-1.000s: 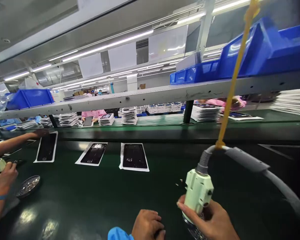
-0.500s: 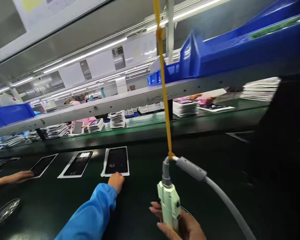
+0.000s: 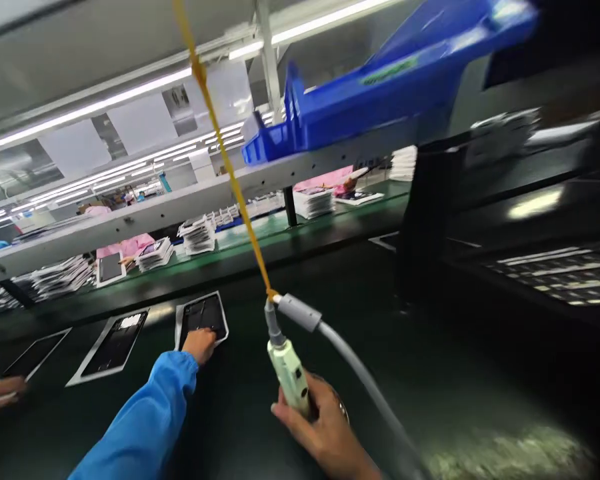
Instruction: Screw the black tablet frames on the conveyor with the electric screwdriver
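My left hand, in a blue sleeve, lies curled over the near part of a black tablet panel with a white border. Its fingertips are partly hidden against the panel. In my right hand is a pale green handheld tool, its top pointing up and slightly left. My fingers wrap around the body of this tool. A yellow cord runs up from its top, and a thick grey cable curves off to the lower right.
Another person's hand touches a bordered panel at left. Between lies another panel. The dark green work surface stretches below a shelf carrying blue bins. Beyond are stacked white-edged sheets and people in pink sleeves.
The view has swung right, shifting the scene left. My left hand has come farther over the tablet panel, covering its near part. My right hand's grip now wraps more fully around the tool.
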Demonstrator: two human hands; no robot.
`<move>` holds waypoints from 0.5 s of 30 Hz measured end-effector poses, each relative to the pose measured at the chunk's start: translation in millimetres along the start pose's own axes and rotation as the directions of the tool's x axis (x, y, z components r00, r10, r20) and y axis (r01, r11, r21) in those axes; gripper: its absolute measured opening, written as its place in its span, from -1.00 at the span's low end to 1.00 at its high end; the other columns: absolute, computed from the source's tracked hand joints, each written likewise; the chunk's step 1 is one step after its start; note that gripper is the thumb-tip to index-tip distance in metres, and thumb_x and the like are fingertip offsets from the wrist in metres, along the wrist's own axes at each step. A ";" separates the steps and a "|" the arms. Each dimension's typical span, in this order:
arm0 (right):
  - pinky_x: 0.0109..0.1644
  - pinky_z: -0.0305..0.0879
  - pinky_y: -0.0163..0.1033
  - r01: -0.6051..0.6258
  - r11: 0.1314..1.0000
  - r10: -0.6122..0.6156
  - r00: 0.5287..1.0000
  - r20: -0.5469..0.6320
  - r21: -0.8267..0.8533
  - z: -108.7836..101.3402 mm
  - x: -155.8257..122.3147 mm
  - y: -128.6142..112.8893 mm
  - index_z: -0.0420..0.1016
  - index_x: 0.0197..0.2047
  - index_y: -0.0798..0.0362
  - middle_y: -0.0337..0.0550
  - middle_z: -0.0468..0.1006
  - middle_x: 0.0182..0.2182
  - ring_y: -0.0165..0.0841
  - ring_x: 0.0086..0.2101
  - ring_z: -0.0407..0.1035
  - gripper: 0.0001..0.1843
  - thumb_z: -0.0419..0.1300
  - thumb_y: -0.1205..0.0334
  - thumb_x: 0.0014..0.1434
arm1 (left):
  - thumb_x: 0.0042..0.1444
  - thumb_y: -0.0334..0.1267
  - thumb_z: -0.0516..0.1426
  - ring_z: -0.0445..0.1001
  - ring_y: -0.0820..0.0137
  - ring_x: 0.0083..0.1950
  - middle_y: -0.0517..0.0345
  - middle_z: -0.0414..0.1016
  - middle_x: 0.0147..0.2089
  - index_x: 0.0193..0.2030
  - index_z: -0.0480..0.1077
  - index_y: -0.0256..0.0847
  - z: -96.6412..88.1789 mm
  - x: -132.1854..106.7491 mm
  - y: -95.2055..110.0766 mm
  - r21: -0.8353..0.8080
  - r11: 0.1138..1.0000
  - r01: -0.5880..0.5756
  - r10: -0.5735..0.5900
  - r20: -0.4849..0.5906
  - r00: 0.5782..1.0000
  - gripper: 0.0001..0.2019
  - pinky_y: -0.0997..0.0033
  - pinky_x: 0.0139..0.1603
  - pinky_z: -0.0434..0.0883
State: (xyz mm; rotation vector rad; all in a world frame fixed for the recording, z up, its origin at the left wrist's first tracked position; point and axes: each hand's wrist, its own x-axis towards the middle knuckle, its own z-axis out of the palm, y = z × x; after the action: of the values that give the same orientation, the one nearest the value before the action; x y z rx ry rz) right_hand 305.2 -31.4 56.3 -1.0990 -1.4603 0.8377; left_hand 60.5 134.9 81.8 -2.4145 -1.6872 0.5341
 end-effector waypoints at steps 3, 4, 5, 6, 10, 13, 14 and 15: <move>-0.43 0.27 -0.33 -0.041 0.997 0.040 0.999 0.011 0.070 -9.6 1.4 -5.1 0.46 -0.41 0.09 -0.18 0.43 -0.56 -0.38 -0.52 0.30 -0.55 0.16 -0.19 0.10 | 0.22 -0.42 0.02 0.44 0.16 0.06 -0.12 0.46 -0.02 -0.08 0.44 -0.30 3.7 -39.2 27.8 -0.059 0.992 -0.108 0.108 0.005 0.994 -0.79 0.21 0.06 0.38; -0.44 0.27 -0.33 -0.050 0.996 0.050 0.999 -0.001 0.080 -12.9 2.0 -6.5 0.46 -0.44 0.08 -0.16 0.45 -0.55 -0.37 -0.52 0.32 -0.54 0.17 -0.20 0.09 | 0.21 -0.42 0.03 0.43 0.18 0.06 -0.09 0.46 -0.03 -0.09 0.44 -0.29 7.0 -54.5 39.2 -0.083 0.986 -0.142 0.143 0.014 0.990 -0.80 0.23 0.08 0.37; -0.44 0.27 -0.32 -0.060 0.995 0.061 0.998 -0.011 0.084 -16.1 2.6 -7.9 0.48 -0.43 0.08 -0.13 0.48 -0.53 -0.36 -0.51 0.33 -0.54 0.18 -0.20 0.07 | 0.20 -0.42 0.03 0.43 0.21 0.05 -0.06 0.46 -0.06 -0.11 0.44 -0.28 11.1 -70.1 50.9 -0.107 0.979 -0.174 0.178 0.021 0.984 -0.80 0.25 0.08 0.37; -0.44 0.27 -0.31 -0.074 0.993 0.076 0.997 -0.024 0.088 -19.4 3.2 -9.1 0.51 -0.41 0.08 -0.11 0.51 -0.51 -0.35 -0.51 0.35 -0.55 0.21 -0.19 0.04 | 0.20 -0.43 0.03 0.43 0.23 0.03 -0.04 0.46 -0.08 -0.13 0.44 -0.27 16.0 -85.6 62.5 -0.129 0.969 -0.209 0.213 0.021 0.977 -0.81 0.28 0.06 0.38; -0.27 0.42 -0.22 -0.160 0.973 0.156 0.987 0.040 0.167 -30.4 7.9 -14.9 0.58 -0.30 0.08 -0.06 0.59 -0.36 -0.21 -0.35 0.48 -0.57 0.35 -0.11 -0.09 | 0.21 -0.41 0.03 0.45 0.26 -0.12 -0.01 0.46 -0.20 -0.20 0.46 -0.27 41.8 -133.3 97.7 -0.194 0.910 -0.367 0.355 -0.097 0.930 -0.83 0.31 -0.12 0.43; -0.20 0.45 -0.16 -0.196 0.961 0.175 0.977 0.119 0.197 -33.0 16.3 -18.5 0.56 -0.30 0.09 -0.04 0.60 -0.32 -0.16 -0.31 0.51 -0.55 0.42 -0.08 -0.15 | 0.26 -0.32 0.03 0.46 0.30 -0.19 0.04 0.47 -0.26 -0.18 0.49 -0.24 62.2 -146.5 105.6 -0.308 0.846 -0.436 0.365 -0.263 0.893 -0.81 0.35 -0.19 0.44; -0.24 0.45 -0.17 -0.182 0.966 0.162 0.979 0.120 0.182 -31.7 19.5 -18.4 0.55 -0.34 0.09 -0.06 0.60 -0.37 -0.20 -0.35 0.50 -0.57 0.43 -0.07 -0.16 | 0.28 -0.29 0.03 0.47 0.32 -0.20 0.06 0.48 -0.26 -0.15 0.49 -0.23 68.0 -147.1 105.4 -0.359 0.822 -0.442 0.340 -0.314 0.887 -0.79 0.36 -0.19 0.44; -0.30 0.44 -0.20 -0.160 0.973 0.145 0.984 0.102 0.164 -29.2 22.5 -17.2 0.52 -0.41 0.09 -0.09 0.57 -0.44 -0.24 -0.42 0.47 -0.59 0.44 -0.06 -0.15 | 0.29 -0.27 0.03 0.48 0.34 -0.20 0.07 0.48 -0.25 -0.13 0.50 -0.21 73.1 -146.5 104.5 -0.405 0.798 -0.446 0.313 -0.355 0.881 -0.79 0.38 -0.19 0.44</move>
State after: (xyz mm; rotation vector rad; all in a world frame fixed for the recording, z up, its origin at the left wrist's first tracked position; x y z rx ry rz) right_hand 330.6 -17.6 84.9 -1.0641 -1.3605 1.1132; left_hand 80.5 -44.7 10.6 -3.0321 -1.3259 -0.2187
